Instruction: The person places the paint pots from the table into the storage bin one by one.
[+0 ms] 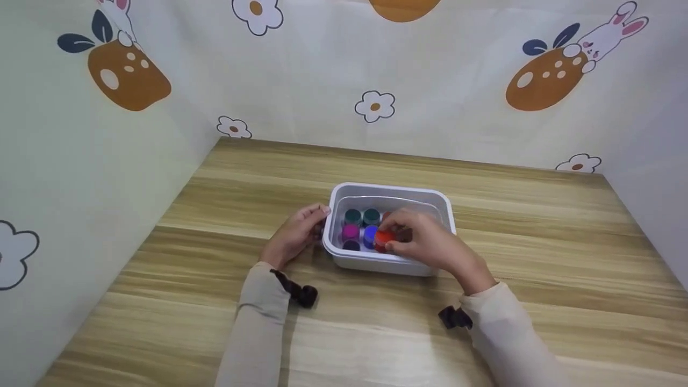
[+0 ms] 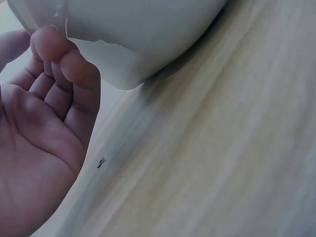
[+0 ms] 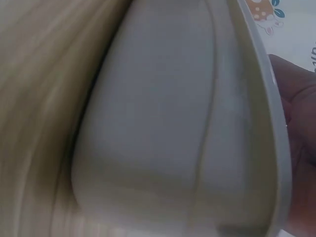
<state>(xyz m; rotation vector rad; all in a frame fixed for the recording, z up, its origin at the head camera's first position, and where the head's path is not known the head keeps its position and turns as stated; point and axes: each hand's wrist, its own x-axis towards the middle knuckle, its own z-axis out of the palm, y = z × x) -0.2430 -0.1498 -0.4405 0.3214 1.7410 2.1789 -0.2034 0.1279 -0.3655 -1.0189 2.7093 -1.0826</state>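
A white plastic tub stands on the table with several small paint jars inside. My right hand reaches over the tub's near right side and pinches a red paint jar between thumb and fingers. Beside that jar are a blue jar, a magenta jar and two green jars. A dark jar shows at the near left corner. My left hand holds the tub's left rim, fingers curled under it in the left wrist view. The tub's wall hides the right fingertips in the right wrist view.
The wood-grain table runs out on all sides of the tub. A pale curtain printed with flowers and rabbits stands behind the table's far edge and along its sides. Dark straps hang at both wrists.
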